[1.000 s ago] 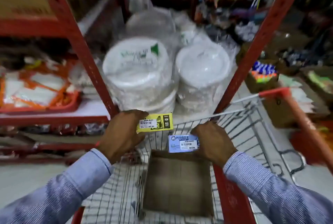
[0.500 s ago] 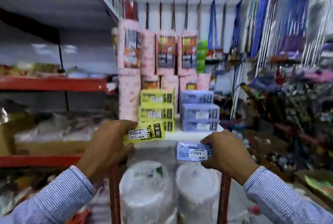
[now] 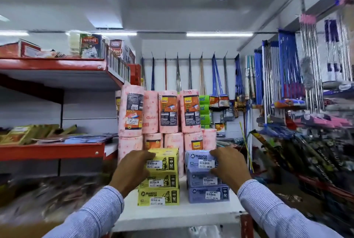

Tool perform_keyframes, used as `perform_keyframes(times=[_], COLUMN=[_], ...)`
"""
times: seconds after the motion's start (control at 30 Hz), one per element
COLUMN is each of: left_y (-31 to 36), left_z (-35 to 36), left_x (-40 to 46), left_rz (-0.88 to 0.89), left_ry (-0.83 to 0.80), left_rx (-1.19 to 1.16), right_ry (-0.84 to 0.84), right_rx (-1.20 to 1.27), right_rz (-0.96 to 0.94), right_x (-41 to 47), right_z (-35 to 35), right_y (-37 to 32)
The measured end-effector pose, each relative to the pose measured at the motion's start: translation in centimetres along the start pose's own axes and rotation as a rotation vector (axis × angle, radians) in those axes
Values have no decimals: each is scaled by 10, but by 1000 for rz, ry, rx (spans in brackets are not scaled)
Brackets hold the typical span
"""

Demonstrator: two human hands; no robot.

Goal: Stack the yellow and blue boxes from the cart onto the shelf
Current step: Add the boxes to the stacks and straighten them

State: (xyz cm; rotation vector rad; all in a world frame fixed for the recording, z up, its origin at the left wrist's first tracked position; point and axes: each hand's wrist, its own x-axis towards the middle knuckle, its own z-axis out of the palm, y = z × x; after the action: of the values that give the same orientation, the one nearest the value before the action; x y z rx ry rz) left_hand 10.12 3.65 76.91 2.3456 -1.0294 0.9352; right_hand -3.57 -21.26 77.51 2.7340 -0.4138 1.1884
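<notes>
Left hand [image 3: 132, 170]: closed around the left end of the top yellow box [image 3: 164, 163], fingers over its upper edge.
Right hand [image 3: 229, 166]: gripping the right end of the top blue box [image 3: 201, 162], thumb under, fingers on top.
Yellow stack [image 3: 159, 189]: three high, left of blue, on the white shelf [image 3: 172, 216].
Blue stack [image 3: 207, 188]: three high, just beside the yellow one, a narrow gap between.
Pink rolls [image 3: 168, 113]: stacked two tiers behind both stacks.
Brooms [image 3: 216, 76]: hanging on the far wall.
Sleeves [image 3: 268, 209]: striped, near edge.
</notes>
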Motion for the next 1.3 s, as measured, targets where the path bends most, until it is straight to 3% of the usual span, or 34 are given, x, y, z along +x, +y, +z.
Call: perform_keyframes(times=[0.63, 0.8, 0.9, 1.3], left_y=[-25, -31, -43, -64], left_z=[39, 50, 59, 72], left_x=[20, 14, 11, 2], left_rz=[-4, 63, 114, 110], left_ry=[-62, -28, 34, 90], left_rx=[-115, -140, -31, -75], right_ry=[-22, 117, 120, 53], right_rx=[63, 196, 177, 300], right_rz=[22, -176, -324, -323], right_x=[18, 15, 19, 29], right_z=[53, 67, 82, 100], right_y=[-1, -56, -90, -102])
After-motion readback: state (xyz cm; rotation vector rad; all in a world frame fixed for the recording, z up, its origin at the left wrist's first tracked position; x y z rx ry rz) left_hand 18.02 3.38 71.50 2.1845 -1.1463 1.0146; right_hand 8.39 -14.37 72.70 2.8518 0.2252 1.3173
